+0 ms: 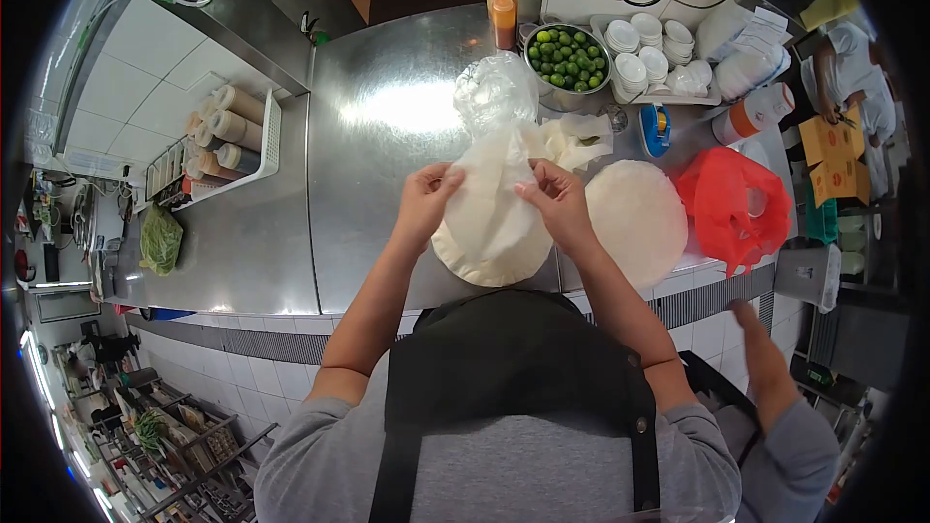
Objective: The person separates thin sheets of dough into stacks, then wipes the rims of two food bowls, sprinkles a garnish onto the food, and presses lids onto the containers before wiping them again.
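Note:
Between my hands hangs a thin whitish sheet [489, 196], translucent in places, above a stack of pale round wrappers [494, 269] at the counter's front edge. My left hand [427, 201] pinches the sheet's left side. On its right side, my right hand [559, 201] has thumb and fingers closed on it. Right of my right hand lies another pale round stack [636, 218]. A clear plastic bag [497, 92] is just beyond the sheet, and a crumpled pale wrapper [579, 140] with something green in it sits beside that.
Farther back stand a bowl of green limes [568, 60], sauce bottles [504, 21] and a tray of small white containers [668, 97]. A blue tape dispenser [656, 130] and a red bag [738, 208] lie right. Another person's arm [765, 368] reaches in at lower right.

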`<state>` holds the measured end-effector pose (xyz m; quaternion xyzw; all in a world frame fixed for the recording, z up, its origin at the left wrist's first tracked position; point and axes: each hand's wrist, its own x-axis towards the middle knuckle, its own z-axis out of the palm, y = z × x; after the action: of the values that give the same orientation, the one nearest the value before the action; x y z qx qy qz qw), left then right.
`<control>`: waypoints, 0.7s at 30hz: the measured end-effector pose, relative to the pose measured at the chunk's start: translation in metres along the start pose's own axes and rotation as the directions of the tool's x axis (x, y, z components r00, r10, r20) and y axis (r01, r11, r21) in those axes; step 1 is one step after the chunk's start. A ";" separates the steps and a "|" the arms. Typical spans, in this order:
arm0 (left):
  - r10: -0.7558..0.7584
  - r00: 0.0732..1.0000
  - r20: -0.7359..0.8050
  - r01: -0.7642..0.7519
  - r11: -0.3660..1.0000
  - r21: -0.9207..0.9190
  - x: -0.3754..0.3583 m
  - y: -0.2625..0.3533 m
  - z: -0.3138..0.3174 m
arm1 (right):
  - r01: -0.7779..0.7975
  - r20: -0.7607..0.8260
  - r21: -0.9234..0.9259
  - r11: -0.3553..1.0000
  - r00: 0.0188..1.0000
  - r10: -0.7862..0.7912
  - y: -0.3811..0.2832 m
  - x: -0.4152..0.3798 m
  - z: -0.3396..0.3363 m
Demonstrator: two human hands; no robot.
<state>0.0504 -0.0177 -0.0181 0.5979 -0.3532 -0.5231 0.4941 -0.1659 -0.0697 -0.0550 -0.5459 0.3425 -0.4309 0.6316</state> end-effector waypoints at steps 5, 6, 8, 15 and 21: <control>0.126 0.992 0.006 -0.125 0.977 0.174 0.001 0.015 0.026 | -0.058 0.017 0.024 0.998 0.998 0.058 -0.024 -0.015 0.025; 0.128 0.992 0.005 -0.127 0.977 0.173 0.004 0.016 0.024 | -0.044 0.015 -0.035 0.998 0.999 0.045 -0.021 -0.017 0.023; 0.113 0.994 -0.010 -0.106 0.959 0.262 0.010 0.012 0.015 | -0.054 -0.078 0.081 0.995 0.995 0.061 -0.017 -0.021 0.012; 0.181 0.962 -0.204 -0.157 0.979 0.130 0.018 0.026 -0.012 | -0.011 -0.473 0.371 0.929 0.859 0.199 -0.010 -0.032 -0.011; -0.055 0.983 0.176 0.033 0.992 0.124 0.012 0.003 0.022 | -0.084 -0.237 0.254 0.963 0.960 0.146 0.000 -0.045 -0.014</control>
<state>0.0320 -0.0344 -0.0174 0.5847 -0.4140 -0.5633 0.4116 -0.1962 -0.0340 -0.0591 -0.3843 0.3969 -0.4978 0.6685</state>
